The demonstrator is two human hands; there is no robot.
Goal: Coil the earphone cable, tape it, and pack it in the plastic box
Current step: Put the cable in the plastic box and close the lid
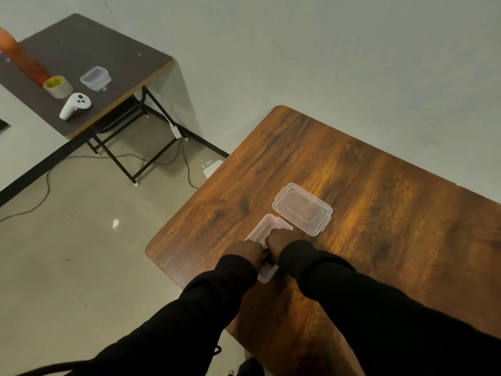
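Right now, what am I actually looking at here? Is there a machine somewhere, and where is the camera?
There is no machine: a person works with two bare hands. The one camera sits on their head, looking forward and down, so the black sleeves enter from the bottom. The left hand and right hand are close together over a clear plastic box on the wooden table. What they hold is hidden beneath them, so I cannot tell how they grip. The box's lid lies separately just beyond. On the dark table further back are a roll of tape, a second clear box and a white controller.
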